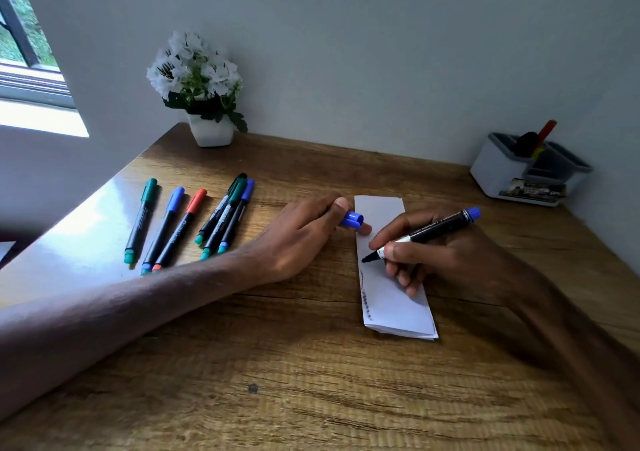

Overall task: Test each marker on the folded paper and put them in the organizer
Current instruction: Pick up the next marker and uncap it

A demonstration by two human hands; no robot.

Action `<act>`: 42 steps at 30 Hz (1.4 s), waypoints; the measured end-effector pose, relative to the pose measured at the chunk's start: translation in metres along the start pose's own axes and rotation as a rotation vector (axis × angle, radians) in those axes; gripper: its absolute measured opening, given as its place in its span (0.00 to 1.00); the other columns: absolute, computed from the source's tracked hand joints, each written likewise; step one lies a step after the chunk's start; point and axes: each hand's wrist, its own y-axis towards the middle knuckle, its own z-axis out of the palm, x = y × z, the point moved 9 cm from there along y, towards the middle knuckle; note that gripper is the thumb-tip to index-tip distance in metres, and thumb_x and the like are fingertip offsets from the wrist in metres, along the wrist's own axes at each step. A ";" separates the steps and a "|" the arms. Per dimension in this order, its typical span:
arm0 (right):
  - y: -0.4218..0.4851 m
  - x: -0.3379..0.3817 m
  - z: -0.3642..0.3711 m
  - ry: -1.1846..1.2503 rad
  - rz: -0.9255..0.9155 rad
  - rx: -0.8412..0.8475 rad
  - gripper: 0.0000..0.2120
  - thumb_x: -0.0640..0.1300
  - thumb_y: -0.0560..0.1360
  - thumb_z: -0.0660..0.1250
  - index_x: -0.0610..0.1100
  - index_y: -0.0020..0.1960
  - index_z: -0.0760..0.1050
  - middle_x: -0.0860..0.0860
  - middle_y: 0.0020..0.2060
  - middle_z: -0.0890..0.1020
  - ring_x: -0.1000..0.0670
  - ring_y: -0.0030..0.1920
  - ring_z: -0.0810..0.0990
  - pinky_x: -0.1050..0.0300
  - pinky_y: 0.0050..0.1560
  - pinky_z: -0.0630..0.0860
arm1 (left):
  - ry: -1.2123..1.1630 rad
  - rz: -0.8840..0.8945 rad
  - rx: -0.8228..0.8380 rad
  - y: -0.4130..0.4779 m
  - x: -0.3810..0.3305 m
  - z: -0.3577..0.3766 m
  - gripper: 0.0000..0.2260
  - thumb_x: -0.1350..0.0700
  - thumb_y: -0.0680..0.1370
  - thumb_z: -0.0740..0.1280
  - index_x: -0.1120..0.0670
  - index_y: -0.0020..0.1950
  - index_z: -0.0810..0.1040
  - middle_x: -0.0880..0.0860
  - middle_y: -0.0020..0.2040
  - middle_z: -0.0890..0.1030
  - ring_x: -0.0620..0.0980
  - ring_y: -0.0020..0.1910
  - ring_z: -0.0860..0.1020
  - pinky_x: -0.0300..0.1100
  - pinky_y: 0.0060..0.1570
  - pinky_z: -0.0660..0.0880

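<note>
Pinching blue marker in right hand, tip on folded paper centre-right for testing; gripping its cap in left hand, fingertip pinning sheet.

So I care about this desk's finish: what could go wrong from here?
1. The marker, uncapped in the right hand, has its tip close to the folded paper's left edge, so a stroke might run onto the wooden table.
2. The left hand pins the paper with only a fingertip while holding the blue cap, so the paper could slide.
</note>
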 end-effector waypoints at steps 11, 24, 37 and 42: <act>0.011 0.008 0.008 -0.047 -0.208 -0.012 0.04 0.34 0.73 0.69 0.33 0.45 0.79 0.42 0.28 0.79 0.45 0.25 0.73 0.59 0.22 0.71 | 0.019 -0.025 0.004 0.000 0.003 0.002 0.16 0.47 0.87 0.52 0.48 0.48 0.77 0.46 0.40 0.77 0.37 0.39 0.74 0.30 0.36 0.67; 0.013 0.009 0.011 -0.060 -0.327 -0.062 0.01 0.32 0.70 0.68 0.34 0.40 0.78 0.48 0.24 0.77 0.57 0.22 0.72 0.68 0.24 0.67 | -0.004 -0.021 -0.010 -0.002 0.002 0.001 0.18 0.48 0.87 0.52 0.54 0.52 0.79 0.36 0.36 0.80 0.39 0.39 0.75 0.30 0.40 0.69; 0.013 0.015 0.015 -0.179 -0.346 -0.092 0.04 0.34 0.69 0.69 0.32 0.41 0.80 0.59 0.27 0.80 0.59 0.27 0.77 0.72 0.29 0.69 | 0.012 -0.033 -0.002 0.001 0.006 0.002 0.18 0.47 0.87 0.52 0.54 0.54 0.79 0.47 0.41 0.78 0.44 0.44 0.75 0.33 0.39 0.69; 0.012 0.014 0.013 -0.183 -0.335 -0.110 0.04 0.35 0.68 0.69 0.33 0.41 0.80 0.58 0.27 0.80 0.58 0.27 0.77 0.71 0.28 0.69 | 0.023 -0.029 -0.006 0.001 0.007 0.001 0.18 0.47 0.87 0.52 0.51 0.49 0.78 0.48 0.41 0.79 0.44 0.42 0.75 0.38 0.41 0.70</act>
